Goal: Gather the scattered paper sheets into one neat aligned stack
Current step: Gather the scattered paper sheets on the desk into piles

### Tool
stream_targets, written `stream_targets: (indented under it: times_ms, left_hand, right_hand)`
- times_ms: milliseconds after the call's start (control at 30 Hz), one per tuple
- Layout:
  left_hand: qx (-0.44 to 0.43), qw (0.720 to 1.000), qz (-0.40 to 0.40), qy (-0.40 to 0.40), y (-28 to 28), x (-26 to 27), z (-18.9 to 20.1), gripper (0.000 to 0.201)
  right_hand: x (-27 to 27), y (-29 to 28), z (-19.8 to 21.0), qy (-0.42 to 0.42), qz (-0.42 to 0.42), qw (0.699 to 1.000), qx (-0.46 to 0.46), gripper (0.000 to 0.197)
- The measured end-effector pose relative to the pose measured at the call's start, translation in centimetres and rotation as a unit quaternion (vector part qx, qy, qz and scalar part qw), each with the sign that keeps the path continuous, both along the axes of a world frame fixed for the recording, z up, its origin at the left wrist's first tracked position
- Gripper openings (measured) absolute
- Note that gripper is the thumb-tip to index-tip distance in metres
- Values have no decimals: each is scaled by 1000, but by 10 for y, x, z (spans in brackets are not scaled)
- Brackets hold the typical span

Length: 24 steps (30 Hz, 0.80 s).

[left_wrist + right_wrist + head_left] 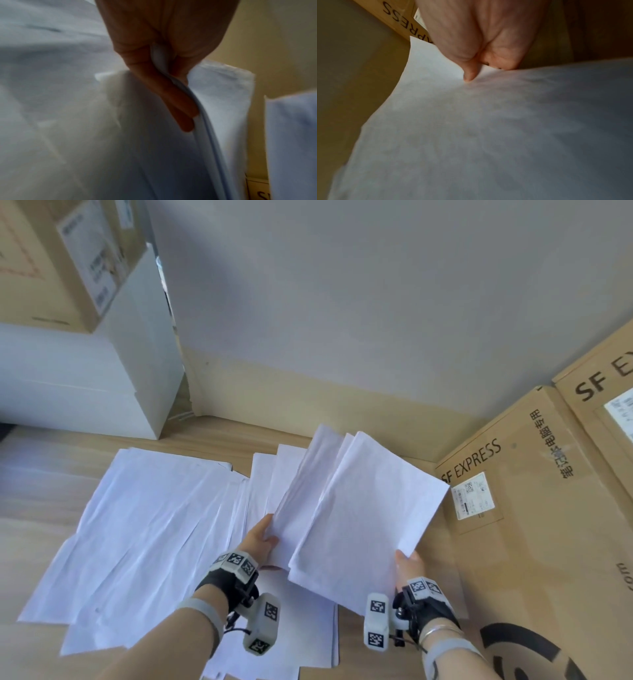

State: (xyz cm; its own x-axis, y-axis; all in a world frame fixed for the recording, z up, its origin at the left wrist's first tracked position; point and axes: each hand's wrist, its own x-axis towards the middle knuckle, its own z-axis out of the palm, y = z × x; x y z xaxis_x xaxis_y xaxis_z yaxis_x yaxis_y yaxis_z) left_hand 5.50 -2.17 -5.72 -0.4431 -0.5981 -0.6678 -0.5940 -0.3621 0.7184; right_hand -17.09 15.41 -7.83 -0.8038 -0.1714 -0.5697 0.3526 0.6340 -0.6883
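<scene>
aloft, crinkled white sheets (370, 518) pinched by left hand (261, 537) and right hand (409, 565)

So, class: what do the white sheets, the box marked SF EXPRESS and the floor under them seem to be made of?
Sheets: thin matt paper; they crease and bend where held. Box: brown corrugated-looking cardboard, matt, printed, with a stuck-on label. Floor: pale wood or wood-look laminate, going by the faint grain; which one is unclear.

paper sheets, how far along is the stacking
Partly done. The left hand grips a few gathered sheets, and the right hand pinches another sheet by its corner, not yet lined up with them. Still left: the spread sheets fanned across the wooden floor, plus squaring all the edges.
</scene>
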Motion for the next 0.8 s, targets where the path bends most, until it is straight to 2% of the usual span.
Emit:
stream_targets:
  times_ms: [233,300,367,433,500,600,633,733,766,800]
  left_hand:
    - [41,997,14,60,4,21,-10,58]
    - [63,995,16,80,6,23,-9,56]
    - [85,994,26,57,7,24,-1,52]
    - [124,990,49,49,4,25,3,45]
    - [171,980,52,85,1,25,11,40]
    - [132,984,24,114,-8,21,17,14]
    - [107,988,10,108,-12,19,19,18]
    - [52,993,-34,100,-20,17,23,58]
    - [33,994,-46,92,-21,18,26,61]
    - [23,994,-49,91,-20,18,29,54]
  right_hand:
    - [14,-22,17,14,11,1000,9,32]
    - [19,-25,27,31,15,999,-20,33]
    - [26,-26,39,36,6,997,-74,49]
    - [28,-26,45,35,21,995,-89,63]
    - [30,-28,48,44,51,995,-76,55]
    - [34,-33,49,58,70,993,-77,35]
    - [35,-35,49,60,69,992,-87,34]
    - [37,-36,48,56,65,989,-123,37]
    - [37,-36,45,48,64,988,-134,37]
    - [38,-35,44,38,69,987,-141,36]
